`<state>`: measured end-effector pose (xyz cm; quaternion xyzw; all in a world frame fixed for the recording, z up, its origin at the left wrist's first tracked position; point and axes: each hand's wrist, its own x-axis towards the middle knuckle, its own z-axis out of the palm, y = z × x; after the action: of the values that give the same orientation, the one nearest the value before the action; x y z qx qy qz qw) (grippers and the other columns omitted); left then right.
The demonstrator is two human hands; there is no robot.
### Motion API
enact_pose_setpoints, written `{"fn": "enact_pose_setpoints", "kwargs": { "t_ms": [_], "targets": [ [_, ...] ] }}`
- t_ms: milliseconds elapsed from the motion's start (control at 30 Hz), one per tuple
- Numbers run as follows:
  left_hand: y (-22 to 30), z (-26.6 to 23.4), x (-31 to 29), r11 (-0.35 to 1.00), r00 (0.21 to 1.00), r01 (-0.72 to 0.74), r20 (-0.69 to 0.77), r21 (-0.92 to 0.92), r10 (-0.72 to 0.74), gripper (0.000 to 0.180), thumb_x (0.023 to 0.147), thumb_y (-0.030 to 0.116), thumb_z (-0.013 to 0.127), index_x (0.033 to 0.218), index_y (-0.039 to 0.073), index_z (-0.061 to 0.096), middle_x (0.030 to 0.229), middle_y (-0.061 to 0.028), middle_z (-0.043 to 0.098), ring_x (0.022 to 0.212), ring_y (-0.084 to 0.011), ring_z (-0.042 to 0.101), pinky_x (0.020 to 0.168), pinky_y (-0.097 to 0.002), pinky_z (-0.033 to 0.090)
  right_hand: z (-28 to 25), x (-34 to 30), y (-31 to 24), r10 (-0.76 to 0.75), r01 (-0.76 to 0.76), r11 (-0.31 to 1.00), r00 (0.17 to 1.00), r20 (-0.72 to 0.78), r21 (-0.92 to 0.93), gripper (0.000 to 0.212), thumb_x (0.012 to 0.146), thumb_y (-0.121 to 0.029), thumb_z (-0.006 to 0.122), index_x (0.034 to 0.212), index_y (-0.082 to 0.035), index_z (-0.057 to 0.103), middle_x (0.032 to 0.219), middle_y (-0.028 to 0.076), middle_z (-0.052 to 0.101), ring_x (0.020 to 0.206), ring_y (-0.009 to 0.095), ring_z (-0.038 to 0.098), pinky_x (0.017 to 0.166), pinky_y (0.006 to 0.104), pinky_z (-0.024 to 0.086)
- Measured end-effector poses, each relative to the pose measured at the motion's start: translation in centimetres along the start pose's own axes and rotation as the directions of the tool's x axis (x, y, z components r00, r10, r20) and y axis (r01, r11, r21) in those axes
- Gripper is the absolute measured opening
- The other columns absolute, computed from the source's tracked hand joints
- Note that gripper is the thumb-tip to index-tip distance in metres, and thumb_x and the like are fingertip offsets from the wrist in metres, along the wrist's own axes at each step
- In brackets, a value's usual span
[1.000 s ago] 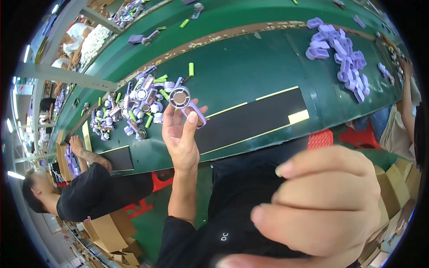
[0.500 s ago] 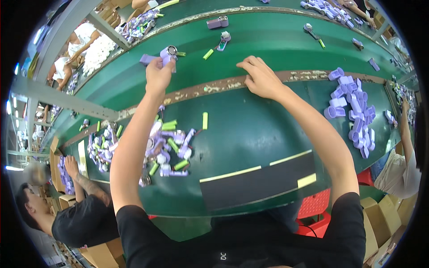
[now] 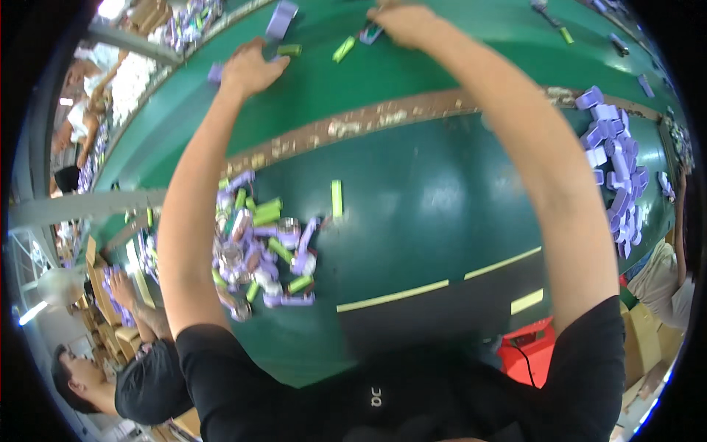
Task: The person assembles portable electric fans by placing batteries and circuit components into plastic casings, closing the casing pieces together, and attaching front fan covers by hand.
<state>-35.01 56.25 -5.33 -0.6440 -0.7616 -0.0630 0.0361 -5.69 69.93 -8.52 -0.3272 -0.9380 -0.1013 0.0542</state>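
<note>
My left hand (image 3: 252, 70) is over the green belt, thumb stretched apart from bent fingers, with no part visibly gripped. A purple piece (image 3: 215, 72) shows at its left side. Past its fingertips is a purple shell (image 3: 282, 20), and a lime-green cylinder (image 3: 289, 50) is near the thumb. My right hand (image 3: 405, 23) reaches to the far belt, its blurred fingers partly cut off by the picture's top. Just below them lies a small purple part (image 3: 371, 34), partly hidden by the hand; I cannot tell whether they hold anything. Another lime-green cylinder (image 3: 343, 49) lies left of it.
A heap of purple parts with green cylinders (image 3: 265, 250) lies by my left forearm; one lone green cylinder (image 3: 336, 198) is right of it. Purple shells (image 3: 618, 162) are piled at right. A worn ledge (image 3: 346, 127) borders the belt. A co-worker (image 3: 147, 379) sits at left.
My left hand no longer shows the purple part with a silver ring that it held. My right hand has moved forward and left to the small purple part. The view has shifted.
</note>
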Motion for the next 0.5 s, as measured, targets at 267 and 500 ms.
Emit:
{"fn": "enact_pose_setpoints", "kwargs": {
  "t_ms": [267, 500],
  "targets": [
    [-0.2, -3.4, -9.5, 0.991, 0.993, -0.112, 0.039, -0.073, 0.115, 0.028, 0.095, 0.027, 0.064, 0.113, 0.006, 0.068, 0.104, -0.0213, 0.072, 0.096, -0.0437, 0.069, 0.084, -0.0501, 0.056, -9.4, -11.3, -1.9, 0.072, -0.039, 0.915, 0.995, -0.068, 0.402, 0.029, 0.09, -0.028, 0.065, 0.106, -0.005, 0.065, 0.103, 0.024, 0.066, 0.099, 0.044, 0.064, 0.085, 0.0537, 0.051],
    [10.3, -7.2, -22.2, 0.779, 0.787, -0.609, -0.239, -0.153, 0.569, 0.023, 0.09, 0.009, 0.069, 0.112, 0.002, 0.067, 0.106, -0.018, 0.066, 0.1, -0.0393, 0.063, 0.086, -0.0488, 0.051, -17.5, -32.8, -5.7, 0.151, -0.065, 0.812, 0.983, -0.101, 0.58, 0.04, 0.086, -0.028, 0.078, 0.113, -0.001, 0.067, 0.099, 0.017, 0.069, 0.089, 0.034, 0.069, 0.077, 0.0416, 0.055]
  ]
}}
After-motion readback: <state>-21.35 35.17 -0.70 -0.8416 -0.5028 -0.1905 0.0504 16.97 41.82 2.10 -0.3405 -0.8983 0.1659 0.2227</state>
